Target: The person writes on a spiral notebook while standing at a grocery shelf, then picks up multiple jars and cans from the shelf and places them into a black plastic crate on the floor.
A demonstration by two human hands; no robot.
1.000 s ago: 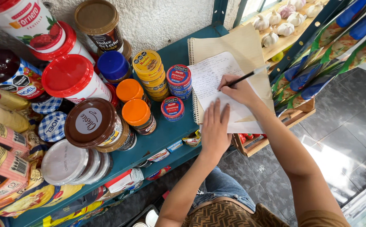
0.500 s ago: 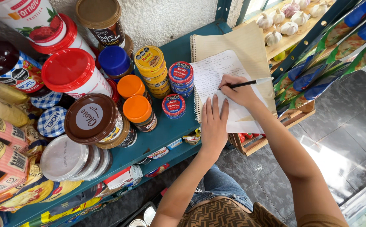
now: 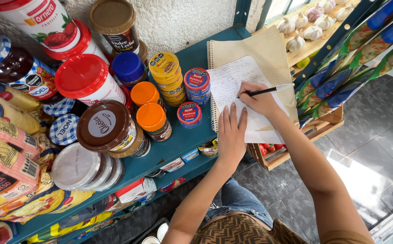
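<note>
A teal shelf (image 3: 192, 58) held groceries, seen from above. At the far left lay yellow and pink packets (image 3: 2, 149), with checked-lid jars (image 3: 63, 129) beside them. Next stood a red-lidded tub (image 3: 81, 77), a brown-lidded jar (image 3: 104, 124) and clear-lidded tubs (image 3: 76, 165) nearer the edge. To their right were a blue-lidded jar (image 3: 127, 67), two orange-lidded jars (image 3: 149, 106), a stack of yellow tins (image 3: 164, 68) and small red and blue tins (image 3: 196, 81).

Right of the tins a spiral notebook (image 3: 259, 49) lay open on the shelf, with a white sheet (image 3: 230, 81) of handwriting on top. The left hand (image 3: 231, 135) rested flat on the sheet's near edge, fingers straight and slightly spread, gripping nothing. Just right of it, the right hand (image 3: 259, 99) had its fingers curled tight around a black pen (image 3: 268, 90), tip touching the sheet.

Farther right, garlic bulbs (image 3: 304, 22) lay in a wooden crate, and bright packets (image 3: 368, 49) hung beside it. Small red tomatoes (image 3: 268, 148) showed in a lower crate.
</note>
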